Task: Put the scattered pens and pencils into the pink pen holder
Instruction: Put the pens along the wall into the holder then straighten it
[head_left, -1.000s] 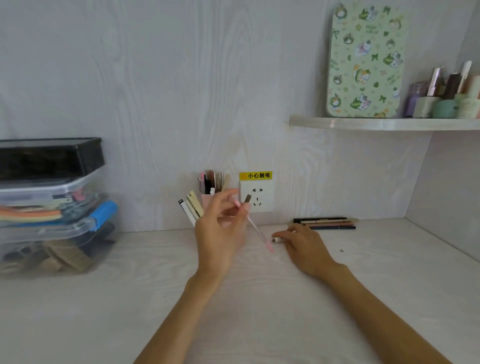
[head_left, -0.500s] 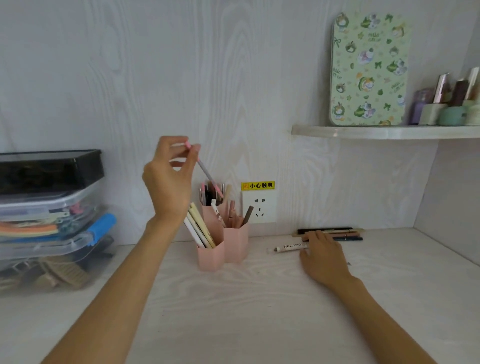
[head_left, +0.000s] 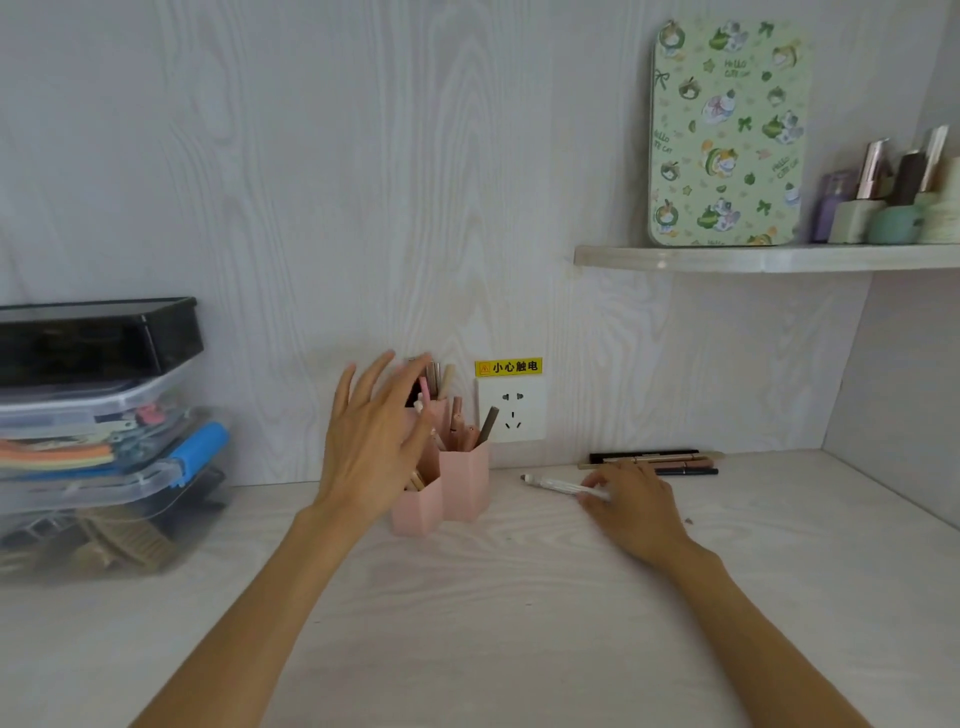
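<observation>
The pink pen holder (head_left: 465, 480) stands on the desk by the back wall, filled with several pens and pencils. My left hand (head_left: 371, 447) hovers in front of its left side with fingers spread, holding nothing, and hides part of the holder. A white pen (head_left: 553, 484) lies on the desk to the holder's right. My right hand (head_left: 636, 506) rests on that pen's right end, fingers lightly curled over it. Behind that hand, several dark and brown pens (head_left: 654, 461) lie in a row along the wall.
Stacked clear storage boxes (head_left: 98, 441) with a black lid fill the desk's left side. A wall socket (head_left: 511, 410) with a yellow label sits behind the holder. A shelf (head_left: 769, 257) at upper right carries a green patterned tin and small bottles.
My left hand dropped the pink pen into the holder, opened and came down in front of it. My right hand slid left onto the white pen.
</observation>
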